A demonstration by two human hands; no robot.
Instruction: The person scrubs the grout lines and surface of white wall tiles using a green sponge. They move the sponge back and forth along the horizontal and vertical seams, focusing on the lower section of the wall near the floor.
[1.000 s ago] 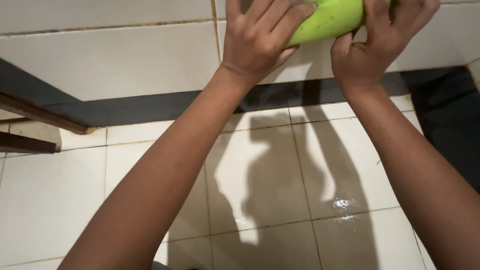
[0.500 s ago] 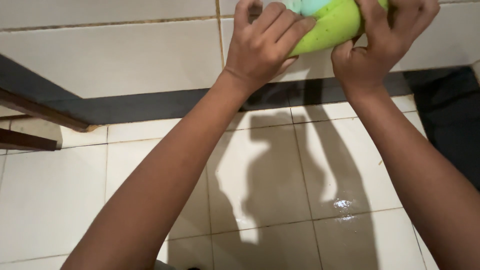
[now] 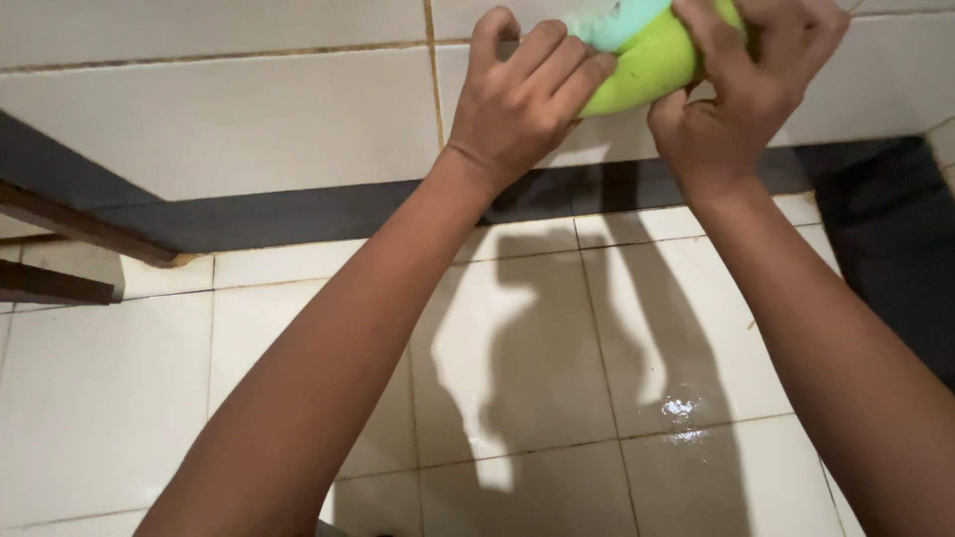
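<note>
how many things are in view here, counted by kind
hands: 2, the left hand and the right hand
green soft things held in both hands: 1, the green thing
wooden legs at the left edge: 2, the wooden legs
total: 5

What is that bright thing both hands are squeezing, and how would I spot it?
Start at the white tiled wall above the dark strip along the floor. Near the top edge of the view, the left hand and the right hand meet against it, gripping a soft lime-green object with a pale turquoise part on top. It is the only brightly coloured thing among white tiles and dark trim.
</note>
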